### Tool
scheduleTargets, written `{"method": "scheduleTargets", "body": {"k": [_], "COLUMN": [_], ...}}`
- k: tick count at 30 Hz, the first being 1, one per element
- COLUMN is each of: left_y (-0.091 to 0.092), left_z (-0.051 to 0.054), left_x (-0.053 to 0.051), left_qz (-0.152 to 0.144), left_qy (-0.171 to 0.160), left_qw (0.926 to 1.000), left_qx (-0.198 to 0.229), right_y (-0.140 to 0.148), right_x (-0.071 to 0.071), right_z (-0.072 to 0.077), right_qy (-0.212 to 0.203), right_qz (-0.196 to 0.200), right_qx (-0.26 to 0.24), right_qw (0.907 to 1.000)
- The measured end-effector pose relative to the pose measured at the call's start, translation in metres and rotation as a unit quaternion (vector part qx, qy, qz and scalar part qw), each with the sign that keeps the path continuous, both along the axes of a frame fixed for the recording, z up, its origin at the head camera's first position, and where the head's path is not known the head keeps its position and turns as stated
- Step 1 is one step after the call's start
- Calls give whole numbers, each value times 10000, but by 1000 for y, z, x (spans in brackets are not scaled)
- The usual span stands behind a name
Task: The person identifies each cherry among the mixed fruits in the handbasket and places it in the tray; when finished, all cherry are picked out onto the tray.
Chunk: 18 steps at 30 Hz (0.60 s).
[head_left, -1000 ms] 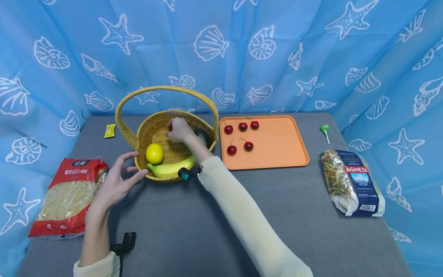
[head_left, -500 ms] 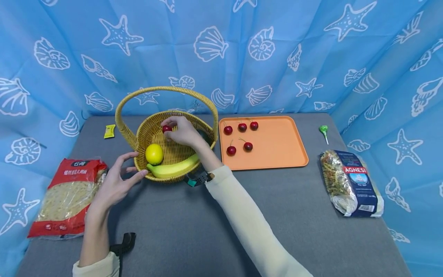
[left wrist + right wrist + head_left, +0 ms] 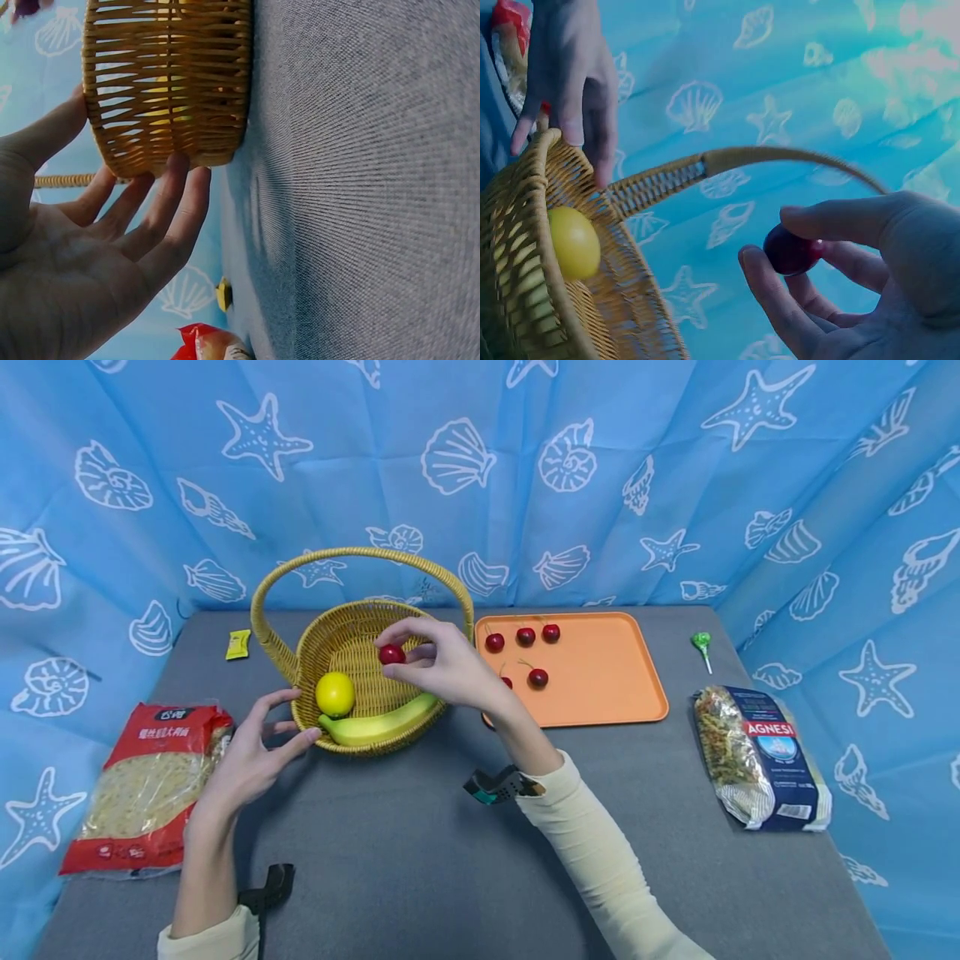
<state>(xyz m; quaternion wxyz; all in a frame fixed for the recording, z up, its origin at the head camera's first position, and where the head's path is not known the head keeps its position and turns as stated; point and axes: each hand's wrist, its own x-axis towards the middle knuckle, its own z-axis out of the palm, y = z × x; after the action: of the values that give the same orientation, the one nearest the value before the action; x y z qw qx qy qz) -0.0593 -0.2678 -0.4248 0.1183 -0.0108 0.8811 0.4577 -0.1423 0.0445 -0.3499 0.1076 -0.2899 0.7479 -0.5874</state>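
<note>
My right hand (image 3: pixel 457 664) pinches a dark red cherry (image 3: pixel 392 655) between thumb and fingers, held above the right part of the wicker basket (image 3: pixel 352 747). The right wrist view shows the same cherry (image 3: pixel 791 251) at the fingertips. Inside the basket lie a yellow lemon-like fruit (image 3: pixel 334 694) and a banana (image 3: pixel 382 722). The right hand covers the basket's right inside. At the basket's left side, my left hand (image 3: pixel 251 756) touches the rim with spread fingers and thumb; in the left wrist view those fingers (image 3: pixel 169 202) rest against the woven wall.
Right of the basket, an orange tray (image 3: pixel 600 672) bears several cherries (image 3: pixel 537 678). Red pasta bag (image 3: pixel 153 785) lies at the left, a yellow wrapped candy (image 3: pixel 237 644) behind it. At the right are an Agnesi pasta bag (image 3: pixel 765 756) and green lollipop (image 3: pixel 703 641).
The right hand has risen from inside the basket and moved right, the cherry still pinched. It now hides the dark green fruit and part of one tray cherry. My left hand stays put.
</note>
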Motion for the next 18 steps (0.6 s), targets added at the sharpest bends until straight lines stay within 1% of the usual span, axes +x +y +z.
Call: {"method": "scheduleTargets", "body": {"k": [2,5,8,10,14,15,18], "left_y": [0,0,-1,-1,-1,-1,0], "left_z": [0,-1,0,0,1,1,1], "left_x": [0,1,1,0,0,0,0], "left_qz": [1,-11,-13,-17,-21,-19,-11], "left_qy": [-7,13,29,24,-13,-18,-2], "left_qw": [10000,10000,10000,10000,10000,10000,10000], "left_qx": [-5,-2,6,12,9,-2,-43], "right_y": [15,41,69,89,127,137,163], "right_x": [10,22,27,26,19,16,7], "right_z": [3,4,0,-5,-20,-26,-43], "right_qy": [141,378,586,623,597,606,671], "right_qz": [34,-37,-259,-497,-1133,-1310,-1741], "right_qx": [-87,-138,-116,-52,401,581,1282], "right_qw": [9999,9992,9979,9968,9910,9878,9740]}}
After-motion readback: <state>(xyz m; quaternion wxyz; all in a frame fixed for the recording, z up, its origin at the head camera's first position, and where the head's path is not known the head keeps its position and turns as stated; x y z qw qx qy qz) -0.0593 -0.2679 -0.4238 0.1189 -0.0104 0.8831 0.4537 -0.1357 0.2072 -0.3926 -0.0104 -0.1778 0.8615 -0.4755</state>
